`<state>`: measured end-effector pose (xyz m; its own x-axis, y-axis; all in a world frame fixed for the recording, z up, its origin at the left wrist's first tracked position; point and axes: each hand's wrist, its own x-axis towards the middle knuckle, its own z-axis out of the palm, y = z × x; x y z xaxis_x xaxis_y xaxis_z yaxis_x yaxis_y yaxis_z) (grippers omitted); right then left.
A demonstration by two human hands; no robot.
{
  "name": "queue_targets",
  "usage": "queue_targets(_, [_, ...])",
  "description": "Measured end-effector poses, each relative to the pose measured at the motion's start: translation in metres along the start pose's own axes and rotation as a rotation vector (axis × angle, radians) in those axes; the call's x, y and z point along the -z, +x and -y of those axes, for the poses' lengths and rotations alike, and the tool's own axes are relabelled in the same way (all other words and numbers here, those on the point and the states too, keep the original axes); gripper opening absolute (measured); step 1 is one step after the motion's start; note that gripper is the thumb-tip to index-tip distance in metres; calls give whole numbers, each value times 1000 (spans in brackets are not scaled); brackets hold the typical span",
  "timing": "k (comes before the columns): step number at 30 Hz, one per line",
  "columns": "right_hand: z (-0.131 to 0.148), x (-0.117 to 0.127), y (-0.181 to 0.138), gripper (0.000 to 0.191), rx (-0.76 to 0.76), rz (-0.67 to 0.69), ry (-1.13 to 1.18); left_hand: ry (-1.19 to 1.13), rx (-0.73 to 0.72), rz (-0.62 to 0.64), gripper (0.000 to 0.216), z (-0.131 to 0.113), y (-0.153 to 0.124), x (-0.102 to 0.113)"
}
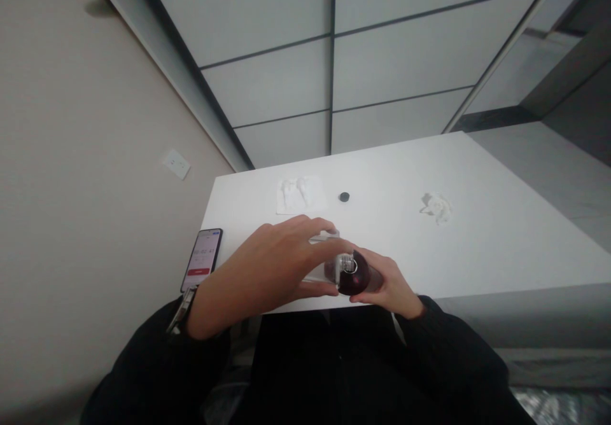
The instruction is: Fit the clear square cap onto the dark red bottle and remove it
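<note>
My right hand (394, 288) is wrapped round a dark red bottle (361, 278) near the table's front edge. The bottle's mouth is uncapped, with a clear threaded neck. From the left, my left hand (281, 256) curves its thumb and fingers round a clear, cup-like container (315, 274), mostly hidden by the hand. The container's rim is right beside the bottle's neck; whether they touch I cannot tell. Beyond my hands, a small dark round cap (344, 196) lies on the table.
The white table (386, 170) bears a flattened white tissue (298, 195) at the back and a crumpled tissue (436, 208) at the right. A phone (203, 258) with a lit timer screen lies at the left edge. White panelled doors (281, 88) stand behind.
</note>
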<state>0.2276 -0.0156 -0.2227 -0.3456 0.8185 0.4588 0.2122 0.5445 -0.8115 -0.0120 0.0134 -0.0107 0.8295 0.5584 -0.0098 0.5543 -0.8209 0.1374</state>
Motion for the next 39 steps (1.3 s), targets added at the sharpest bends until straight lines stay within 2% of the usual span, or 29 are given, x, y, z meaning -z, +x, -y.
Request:
queue_targets(8, [3,1,1,94,-1,19,5,20,132,42,63,-4,1,1])
queue_targets(39, [-1,-1,-1,95,-16,17,-2,36,127,98,62,-8,7,9])
